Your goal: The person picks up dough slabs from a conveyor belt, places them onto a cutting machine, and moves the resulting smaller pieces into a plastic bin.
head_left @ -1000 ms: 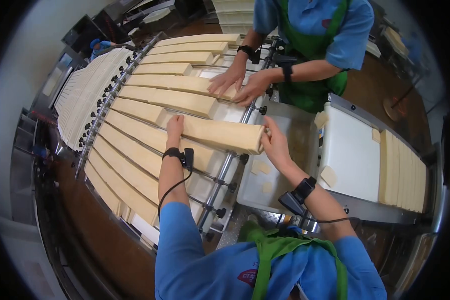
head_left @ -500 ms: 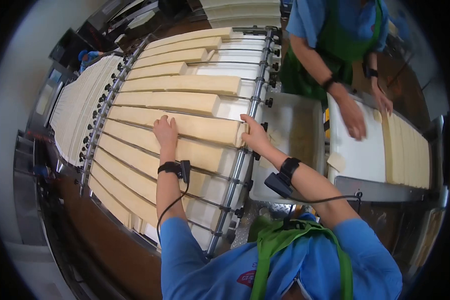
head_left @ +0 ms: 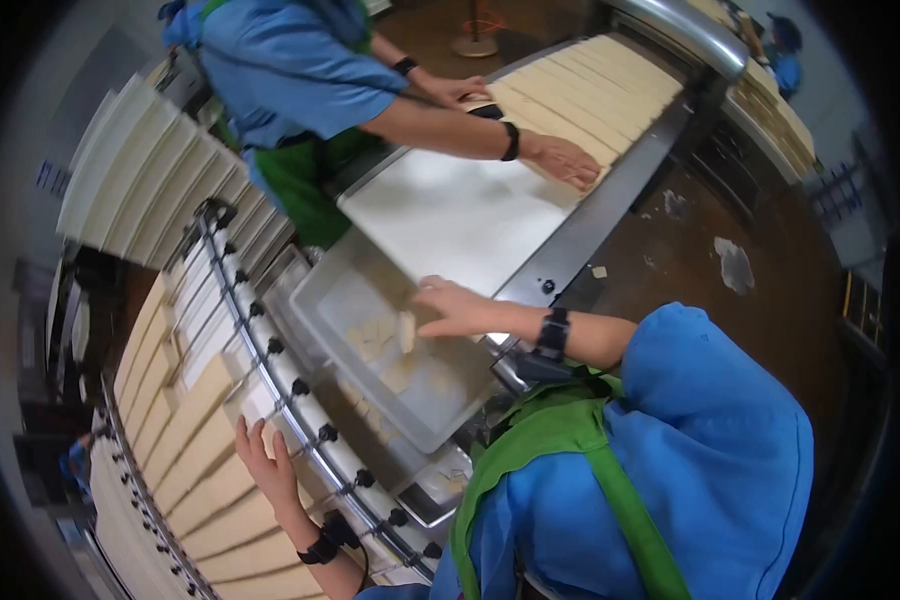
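Observation:
My right hand (head_left: 457, 308) reaches over a translucent plastic bin (head_left: 320, 305), fingers apart. A small pale dough piece (head_left: 407, 332) shows just beyond its thumb, over the bin; it looks separate from the fingers, though contact is hard to judge. Several thin dough scraps (head_left: 375, 335) lie in the bin. My left hand (head_left: 270, 468), fingers spread and holding nothing, is above the long pale dough strips (head_left: 202, 400). Those strips lie side by side on a white conveyor, separated by thin rods.
A metal rail (head_left: 270, 345) with black knobs runs along the conveyor edge. Across the bin, a co-worker's hands (head_left: 562, 160) touch dough strips on a second white belt (head_left: 450, 215). Stacked white trays (head_left: 135, 170) stand at the far left. White patches (head_left: 735, 265) mark the floor.
My view has turned right. My right hand has moved from the end of a dough strip to above the bin. My left hand has lifted off the strip, fingers spread.

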A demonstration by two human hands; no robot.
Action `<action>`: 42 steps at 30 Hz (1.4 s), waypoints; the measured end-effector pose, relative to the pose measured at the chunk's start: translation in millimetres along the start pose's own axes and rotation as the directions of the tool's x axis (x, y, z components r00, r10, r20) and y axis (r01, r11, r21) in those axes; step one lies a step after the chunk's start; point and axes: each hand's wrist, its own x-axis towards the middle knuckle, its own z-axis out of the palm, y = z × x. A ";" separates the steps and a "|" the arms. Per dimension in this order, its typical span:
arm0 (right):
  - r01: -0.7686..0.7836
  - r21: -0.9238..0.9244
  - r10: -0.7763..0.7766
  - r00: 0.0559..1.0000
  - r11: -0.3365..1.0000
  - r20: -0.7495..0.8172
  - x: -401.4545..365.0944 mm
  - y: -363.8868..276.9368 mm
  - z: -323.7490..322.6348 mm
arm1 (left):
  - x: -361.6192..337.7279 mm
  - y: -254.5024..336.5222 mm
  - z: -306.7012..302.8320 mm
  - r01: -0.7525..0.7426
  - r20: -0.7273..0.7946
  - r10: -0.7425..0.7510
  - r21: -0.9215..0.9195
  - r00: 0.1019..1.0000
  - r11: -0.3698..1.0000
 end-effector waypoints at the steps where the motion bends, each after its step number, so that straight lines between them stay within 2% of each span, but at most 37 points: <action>1: -0.040 0.022 0.038 0.996 0.999 0.086 -14.4 16.3 -32.2 | 8.1 14.6 8.6 -0.029 0.024 0.029 -0.012 0.999 1.000; 3: -0.319 0.196 0.299 0.946 0.927 0.124 -46.6 25.8 -100.5 | 26.3 45.3 28.1 -0.048 0.053 0.052 -0.080 0.997 0.996; 5: -0.371 0.294 0.412 0.906 0.881 -0.091 -75.6 63.6 -144.0 | 46.5 79.5 49.3 -0.122 0.078 0.131 -0.115 0.988 0.986; 6: -0.432 0.408 0.525 0.838 0.804 -0.147 -88.2 78.9 -167.1 | 59.2 109.1 54.7 -0.099 0.136 0.126 -0.189 0.983 0.977; 7: -0.467 0.523 0.630 0.754 0.713 -0.185 -99.1 92.4 -188.5 | 70.6 126.1 67.0 -0.194 0.139 0.213 -0.144 0.967 0.970; 9: -0.537 0.316 0.623 0.680 0.782 -0.387 -113.7 120.9 -227.6 | 94.5 164.9 96.4 -0.300 0.118 0.329 -0.210 0.937 0.931; 12: -0.652 0.061 0.546 0.577 0.756 -0.607 -122.3 185.4 -239.1 | 131.0 243.3 136.3 -0.375 0.085 0.438 -0.388 0.895 0.842; 15: -0.766 -0.068 0.630 0.572 0.639 -0.525 -112.9 229.0 -241.9 | 167.0 316.8 181.0 -0.465 0.035 0.550 -0.493 0.834 0.736; 17: -0.795 -0.096 0.663 0.559 0.599 -0.498 -100.4 234.1 -248.5 | 189.0 351.8 222.8 -0.422 0.055 0.557 -0.593 0.829 0.686; 19: -0.813 -0.103 0.689 0.546 0.573 -0.476 -91.6 238.5 -248.0 | 215.0 389.3 257.7 -0.426 0.063 0.573 -0.603 0.817 0.674; 23: -0.782 -0.168 0.656 0.602 0.601 -0.455 -86.7 228.4 -249.2 | 270.7 417.6 362.3 -0.456 0.107 0.580 -0.510 0.808 0.729; 28: -0.712 -0.207 0.548 0.664 0.671 -0.509 -91.1 230.0 -244.6 | 337.2 427.7 448.2 -0.352 0.239 0.409 -0.246 0.881 0.903; 32: -0.706 -0.178 0.566 0.670 0.685 -0.480 -90.3 226.4 -250.5 | 375.4 422.8 483.6 -0.302 0.341 0.303 -0.058 0.890 0.952; 36: -0.695 -0.178 0.547 0.675 0.697 -0.495 -93.1 227.1 -249.9 | 378.0 436.0 468.1 -0.229 0.419 0.198 0.026 0.886 0.973; 38: -0.667 -0.190 0.501 0.690 0.720 -0.523 -92.7 228.1 -250.4 | 377.9 437.3 456.5 -0.229 0.509 0.155 0.084 0.846 0.970; 41: -0.690 -0.166 0.594 0.701 0.705 -0.393 -88.3 223.9 -261.1 | 380.7 427.8 441.6 -0.177 0.550 0.061 0.161 0.833 0.971; 42: -0.673 -0.169 0.581 0.719 0.721 -0.382 -88.5 227.5 -259.8 | 376.1 423.2 430.9 -0.145 0.551 0.025 0.176 0.834 0.974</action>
